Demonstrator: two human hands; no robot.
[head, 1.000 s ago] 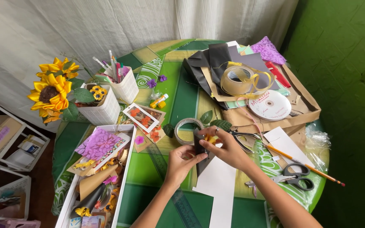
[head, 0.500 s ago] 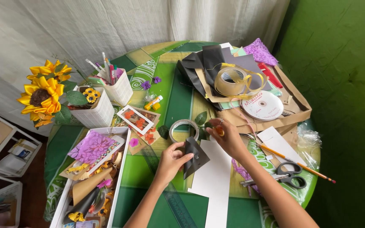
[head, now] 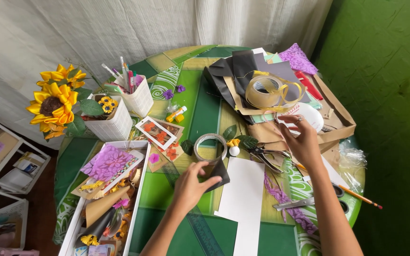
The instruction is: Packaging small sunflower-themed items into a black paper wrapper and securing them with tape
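Note:
My left hand (head: 191, 186) pinches a small dark grey paper piece (head: 218, 172) just below a clear tape roll (head: 210, 147) on the round green table (head: 204, 109). My right hand (head: 300, 140) reaches out to the right with its fingers spread and nothing in it, hovering near a white round plate (head: 312, 115) in a brown cardboard tray (head: 343, 124). A white paper sheet (head: 244, 199) lies between my arms. Small pliers (head: 267, 155) rest just left of my right hand.
A large tape roll (head: 265, 91) sits on dark papers at the back. Scissors (head: 309, 203) and a pencil (head: 360, 197) lie at the right. White baskets with sunflowers (head: 54, 103) and pens (head: 137, 97) stand at the left, above a long white craft tray (head: 136, 199).
My right hand has let go of the dark paper piece and moved right and away toward the white plate. My left hand still holds the piece. The camera has shifted slightly.

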